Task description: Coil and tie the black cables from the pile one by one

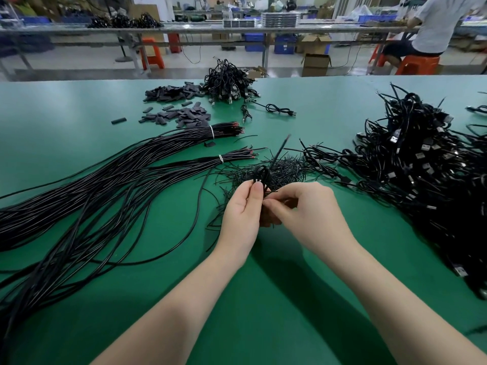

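While both forearms reach over a green work mat [263,299], the left hand [241,209] grips a small coiled black cable [262,175], thumb pressed against its loops. The right hand [303,212] pinches a thin black tie wire [271,192] beside the coil. Just beyond lies a loose heap of black tie wires [284,167]. Long bundled black cables [105,180] fill the left side; a pile of coiled black USB cables [421,167] crowds the right edge. Bare mat lies nearest the person.
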`<state>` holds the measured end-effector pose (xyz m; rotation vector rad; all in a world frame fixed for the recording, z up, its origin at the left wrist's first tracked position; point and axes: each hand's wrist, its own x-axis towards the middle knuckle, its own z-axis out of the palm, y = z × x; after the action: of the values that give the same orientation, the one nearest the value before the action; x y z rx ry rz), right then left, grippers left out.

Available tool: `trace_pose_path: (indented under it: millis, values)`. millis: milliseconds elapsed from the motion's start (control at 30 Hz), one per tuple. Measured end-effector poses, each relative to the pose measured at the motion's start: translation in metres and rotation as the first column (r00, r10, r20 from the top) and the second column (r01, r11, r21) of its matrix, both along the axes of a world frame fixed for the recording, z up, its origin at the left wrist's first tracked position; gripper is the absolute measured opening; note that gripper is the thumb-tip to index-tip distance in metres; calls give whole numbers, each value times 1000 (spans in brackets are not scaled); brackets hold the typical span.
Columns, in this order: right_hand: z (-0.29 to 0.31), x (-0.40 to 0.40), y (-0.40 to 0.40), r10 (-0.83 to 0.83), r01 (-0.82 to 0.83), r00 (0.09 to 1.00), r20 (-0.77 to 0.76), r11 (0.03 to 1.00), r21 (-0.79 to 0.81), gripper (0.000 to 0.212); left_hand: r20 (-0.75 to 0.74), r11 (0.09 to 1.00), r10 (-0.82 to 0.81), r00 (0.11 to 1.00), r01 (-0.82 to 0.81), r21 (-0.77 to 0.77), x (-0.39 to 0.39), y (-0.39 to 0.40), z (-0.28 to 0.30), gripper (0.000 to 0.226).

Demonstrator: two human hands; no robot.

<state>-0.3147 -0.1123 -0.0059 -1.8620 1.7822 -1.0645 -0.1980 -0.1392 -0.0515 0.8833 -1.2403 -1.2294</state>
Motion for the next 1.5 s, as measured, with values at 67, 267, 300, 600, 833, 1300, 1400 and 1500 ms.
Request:
trace_pose_path:
  millis: [67,267,300,600,833,1300,1400,1500]
  values:
    - [0,-2,-1,-16,16,994,-112,1000,-2,8,41,1000,2,999,0,-31,0,-1,-1,29]
    - [3,-14,-8,67,-66,998,-10,997,34,14,-22,998,-50,999,50,23,3,-4,4,16]
    - [3,-16,-9,82,-83,996,17,994,67,15,-39,996,-81,996,83,38,4,-4,5,14]
    - [8,-36,-9,205,-245,962,182,942,231,18,-196,911,-316,928,354,209,6,0,9,14]
    - [12,-33,-7,226,-277,946,233,936,215,18,-394,830,-366,843,488,272,13,-5,7,12]
    - [9,-23,-7,178,-221,922,343,971,89,12,-190,884,-372,909,409,226,15,-7,3,18]
    - [8,-20,-6,191,-250,907,376,961,115,13,-210,870,-392,896,435,232,16,-6,5,18]
    - [6,-23,-7,150,-259,886,438,945,200,20,-304,814,-455,837,529,238,21,-6,8,13]
